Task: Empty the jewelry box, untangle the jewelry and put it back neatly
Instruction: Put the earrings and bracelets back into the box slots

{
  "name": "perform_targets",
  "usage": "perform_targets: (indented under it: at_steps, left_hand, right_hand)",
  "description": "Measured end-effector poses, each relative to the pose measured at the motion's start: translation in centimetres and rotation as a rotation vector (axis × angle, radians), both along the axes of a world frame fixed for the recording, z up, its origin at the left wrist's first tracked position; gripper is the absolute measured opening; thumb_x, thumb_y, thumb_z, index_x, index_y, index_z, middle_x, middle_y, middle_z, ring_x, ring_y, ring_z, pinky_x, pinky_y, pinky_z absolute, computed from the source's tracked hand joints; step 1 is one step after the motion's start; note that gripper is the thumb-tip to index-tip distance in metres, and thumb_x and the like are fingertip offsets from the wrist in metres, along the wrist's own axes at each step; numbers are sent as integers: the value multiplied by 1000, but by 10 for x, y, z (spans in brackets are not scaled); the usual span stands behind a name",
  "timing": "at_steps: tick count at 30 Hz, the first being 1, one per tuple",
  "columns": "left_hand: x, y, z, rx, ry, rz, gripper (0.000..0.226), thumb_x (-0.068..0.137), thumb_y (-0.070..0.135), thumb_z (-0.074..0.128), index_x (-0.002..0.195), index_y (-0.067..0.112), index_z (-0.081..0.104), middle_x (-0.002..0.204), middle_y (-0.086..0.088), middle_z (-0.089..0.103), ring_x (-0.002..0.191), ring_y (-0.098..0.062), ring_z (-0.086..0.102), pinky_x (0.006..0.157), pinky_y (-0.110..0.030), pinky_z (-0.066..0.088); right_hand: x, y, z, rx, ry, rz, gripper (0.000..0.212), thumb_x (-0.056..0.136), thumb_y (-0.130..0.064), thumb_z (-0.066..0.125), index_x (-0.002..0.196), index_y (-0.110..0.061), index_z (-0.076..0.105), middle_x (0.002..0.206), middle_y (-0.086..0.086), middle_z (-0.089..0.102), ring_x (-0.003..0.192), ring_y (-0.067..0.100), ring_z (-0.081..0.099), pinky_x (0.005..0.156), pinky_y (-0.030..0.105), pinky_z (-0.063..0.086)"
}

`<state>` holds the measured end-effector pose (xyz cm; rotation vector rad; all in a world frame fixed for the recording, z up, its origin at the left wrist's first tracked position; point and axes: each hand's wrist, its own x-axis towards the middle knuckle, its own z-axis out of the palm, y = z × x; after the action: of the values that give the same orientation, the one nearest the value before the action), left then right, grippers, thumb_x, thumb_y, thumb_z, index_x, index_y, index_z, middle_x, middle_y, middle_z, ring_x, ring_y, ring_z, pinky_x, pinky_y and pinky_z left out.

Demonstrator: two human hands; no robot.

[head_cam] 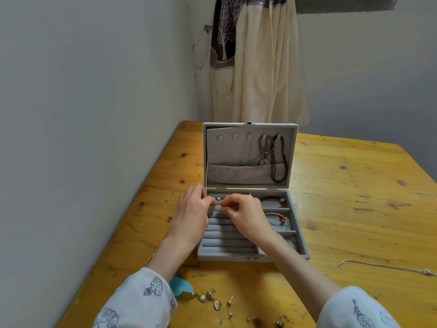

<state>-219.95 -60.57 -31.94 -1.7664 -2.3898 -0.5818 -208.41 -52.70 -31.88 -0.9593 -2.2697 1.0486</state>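
Note:
A grey velvet jewelry box (301, 242) stands open on the wooden table, lid upright. Necklaces (276, 157) hang from hooks inside the lid. Bracelets (275, 201) lie in the right compartments. My left hand (194, 209) and my right hand (243, 209) meet over the back of the ring rolls (227, 240), fingers pinched on a small silver ring or earring (217, 198) between them. Exactly which hand grips it is hard to tell.
Loose earrings and studs (212, 300) lie on the table near its front edge, beside a turquoise piece (181, 286). A silver chain (387, 267) lies at the right. A wall runs close along the table's left side; a curtain (255, 60) hangs behind.

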Motion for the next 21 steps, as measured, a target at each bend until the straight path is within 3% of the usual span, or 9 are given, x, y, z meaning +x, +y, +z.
perform_targets:
  at_steps: [3, 9, 13, 21]
  left_hand:
    - [-1, 0, 5, 0, 76, 0, 25, 68, -3, 74, 88, 13, 72, 85, -4, 53, 80, -20, 51, 67, -29, 42]
    - [0, 0, 14, -107, 155, -32, 28, 87, 7, 55, 112, 16, 61, 106, -2, 44, 103, -17, 39, 82, -27, 35]
    - [-1, -1, 16, -167, 147, -17, 26, 89, 11, 53, 114, 18, 59, 109, -1, 41, 105, -16, 37, 84, -26, 34]
    - [0, 0, 12, -89, 19, 74, 25, 90, 22, 54, 115, 19, 57, 112, 1, 47, 108, -14, 41, 90, -26, 38]
  right_hand:
    - [-4, 0, 0, 14, -1, -10, 18, 87, -9, 59, 101, -10, 70, 99, 4, 71, 92, 11, 63, 83, 17, 47]
    - [-10, -5, 1, 36, 6, -13, 19, 86, -5, 57, 98, -10, 72, 97, 5, 72, 91, 12, 64, 86, 20, 49]
    - [-12, -6, -2, 23, 13, -50, 18, 86, -6, 58, 97, -9, 72, 96, 5, 72, 90, 12, 64, 79, 11, 42]
    - [-15, -7, -9, 44, -17, -90, 15, 85, -11, 62, 98, -10, 71, 100, 5, 68, 92, 15, 61, 87, 24, 47]
